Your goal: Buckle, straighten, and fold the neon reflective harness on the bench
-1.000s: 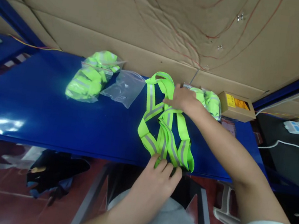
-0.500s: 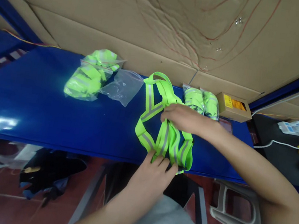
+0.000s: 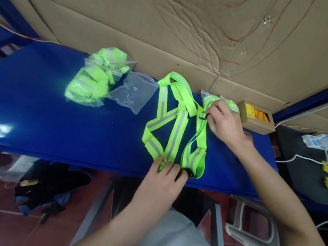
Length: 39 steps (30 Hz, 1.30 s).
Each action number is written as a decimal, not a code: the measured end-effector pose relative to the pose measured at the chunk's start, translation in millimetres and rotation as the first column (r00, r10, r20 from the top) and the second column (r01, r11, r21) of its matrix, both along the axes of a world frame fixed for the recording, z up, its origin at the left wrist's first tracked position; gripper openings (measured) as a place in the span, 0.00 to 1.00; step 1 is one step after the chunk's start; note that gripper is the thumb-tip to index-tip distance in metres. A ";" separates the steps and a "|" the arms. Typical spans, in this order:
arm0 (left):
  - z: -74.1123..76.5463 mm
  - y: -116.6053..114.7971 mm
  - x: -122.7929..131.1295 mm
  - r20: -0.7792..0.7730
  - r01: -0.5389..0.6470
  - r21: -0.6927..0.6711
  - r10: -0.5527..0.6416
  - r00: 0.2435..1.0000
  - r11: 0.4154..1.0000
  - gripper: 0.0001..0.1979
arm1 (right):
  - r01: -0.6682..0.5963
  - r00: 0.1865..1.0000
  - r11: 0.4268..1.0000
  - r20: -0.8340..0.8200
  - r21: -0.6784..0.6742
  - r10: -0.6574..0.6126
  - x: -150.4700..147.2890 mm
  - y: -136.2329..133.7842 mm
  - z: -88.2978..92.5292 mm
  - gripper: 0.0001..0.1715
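A neon yellow-green reflective vest made of straps with grey stripes lies spread on the blue table. At the table's front edge my left hand has its fingers curled over the vest's lower straps. Higher up on the right, my right hand pinches a strap beside a small black buckle. Left of the vest lies a clear plastic bag, flat, with nothing visible in it.
Bagged vests lie at the back left, and more bagged vests are partly hidden behind my right hand. A cardboard box with orange contents stands at the back right. A cardboard wall rises behind. A plastic stool is below.
My right hand has moved right with a strap, drawing the vest's right side away from its middle straps. My left hand stays at the lower end, shifted slightly left in view.
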<state>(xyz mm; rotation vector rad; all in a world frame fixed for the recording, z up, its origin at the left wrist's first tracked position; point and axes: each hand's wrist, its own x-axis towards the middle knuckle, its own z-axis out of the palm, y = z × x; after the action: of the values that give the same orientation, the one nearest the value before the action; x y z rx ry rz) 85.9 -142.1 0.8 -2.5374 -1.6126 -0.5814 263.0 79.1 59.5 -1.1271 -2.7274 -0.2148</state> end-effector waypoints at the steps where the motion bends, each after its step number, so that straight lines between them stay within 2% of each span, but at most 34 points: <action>1: -1.2 -0.1 0.3 0.008 0.002 -0.001 -0.002 1.000 1.000 0.17 | -0.052 0.998 0.997 -0.042 -0.064 0.049 5.8 -4.6 -7.3 0.23; 4: -2.0 0.0 1.1 0.024 0.004 0.010 -0.004 1.000 1.000 0.14 | -0.281 0.958 0.929 -0.125 -0.239 0.258 21.8 -22.0 -20.7 0.28; 5: -1.7 0.1 1.3 0.026 0.004 0.010 -0.004 1.000 1.000 0.13 | -0.302 0.952 0.917 -0.142 -0.262 0.273 26.1 -29.0 -22.3 0.29; 6: -1.3 0.2 1.5 0.026 0.002 0.005 -0.003 1.000 1.000 0.12 | -0.270 0.959 0.926 -0.161 -0.263 0.233 29.7 -36.0 -23.1 0.28; 7: -0.9 0.3 1.6 0.025 0.002 -0.003 -0.002 1.000 1.000 0.12 | -0.186 0.972 0.948 -0.186 -0.258 0.140 32.7 -42.8 -23.7 0.25; 8: -0.6 0.5 1.8 0.022 0.006 -0.018 -0.005 1.000 1.000 0.11 | -0.067 0.977 0.961 -0.213 -0.267 0.009 35.0 -48.8 -24.6 0.21; 9: -0.2 0.7 2.1 0.018 0.017 -0.037 -0.017 1.000 0.999 0.11 | 0.055 0.964 0.951 -0.232 -0.304 -0.130 36.5 -53.6 -26.4 0.19; 11: 0.5 1.5 3.1 0.007 0.050 -0.092 -0.050 0.999 0.994 0.11 | 0.209 0.911 0.864 -0.231 -0.458 -0.342 37.4 -59.2 -32.9 0.20; 12: 1.0 1.9 3.9 0.001 0.067 -0.128 -0.067 0.998 0.990 0.11 | 0.218 0.892 0.800 -0.219 -0.559 -0.396 36.8 -60.3 -37.2 0.20; 14: 2.4 2.7 5.4 -0.003 0.086 -0.194 -0.088 0.996 0.977 0.11 | 0.160 0.876 0.677 -0.212 -0.719 -0.433 34.9 -60.1 -45.6 0.16; 15: 3.4 3.3 5.8 0.005 0.095 -0.217 -0.096 0.995 0.972 0.11 | 0.131 0.869 0.632 -0.219 -0.764 -0.444 34.0 -59.7 -48.6 0.16; 17: 6.1 5.7 5.3 0.048 0.118 -0.242 -0.110 0.993 0.963 0.15 | 0.106 0.850 0.585 -0.231 -0.804 -0.473 33.2 -59.6 -51.4 0.16; 19: 10.3 12.6 2.4 0.098 0.148 -0.264 -0.126 0.987 0.953 0.20 | 0.103 0.830 0.574 -0.247 -0.812 -0.500 33.9 -60.8 -50.7 0.12; 21: 16.1 27.8 -2.6 0.119 0.160 -0.273 -0.132 0.984 0.949 0.19 | 0.092 0.820 0.567 -0.261 -0.818 -0.509 34.7 -63.2 -49.0 0.10; 24: 25.4 70.3 -11.2 0.126 0.134 -0.280 -0.102 0.987 0.951 0.14 | 0.085 0.818 0.568 -0.268 -0.819 -0.509 33.3 -67.3 -48.1 0.10; 26: 28.8 108.2 -14.8 0.155 0.006 -0.306 0.043 0.987 0.952 0.15 | 0.090 0.819 0.576 -0.269 -0.812 -0.507 30.6 -69.2 -48.2 0.11; 28: 28.7 146.0 -15.6 0.191 -0.113 -0.317 0.180 0.965 0.942 0.21 | 0.093 0.823 0.593 -0.273 -0.800 -0.498 27.8 -70.3 -48.3 0.12; 30: 25.8 176.7 -14.2 0.218 -0.161 -0.343 0.245 0.945 0.926 0.26 | 0.094 0.834 0.623 -0.280 -0.777 -0.475 26.4 -70.2 -48.5 0.13; 31: 23.9 188.0 -13.3 0.221 -0.176 -0.345 0.262 0.939 0.922 0.25 | 0.093 0.843 0.641 -0.282 -0.762 -0.458 26.4 -69.8 -48.8 0.15; 33: 20.9 202.4 -12.4 0.228 -0.200 -0.333 0.284 0.931 0.921 0.22 | 0.090 0.866 0.673 -0.276 -0.735 -0.417 27.9 -68.1 -49.9 0.18; 36: 20.6 211.1 -14.2 0.275 -0.209 -0.318 0.301 0.913 0.925 0.12 | 0.076 0.898 0.690 -0.252 -0.720 -0.361 30.5 -63.1 -50.2 0.23; 39: 24.6 218.7 -16.5 0.354 -0.207 -0.357 0.337 0.872 0.911 0.09 | 0.107 0.897 0.724 -0.247 -0.681 -0.366 26.9 -55.1 -44.8 0.18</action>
<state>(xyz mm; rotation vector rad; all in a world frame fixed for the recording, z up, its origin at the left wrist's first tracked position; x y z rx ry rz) 69.4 76.7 25.4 -2.4195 -2.3329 -0.9443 290.0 24.1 14.7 -1.4961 -2.3305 0.9165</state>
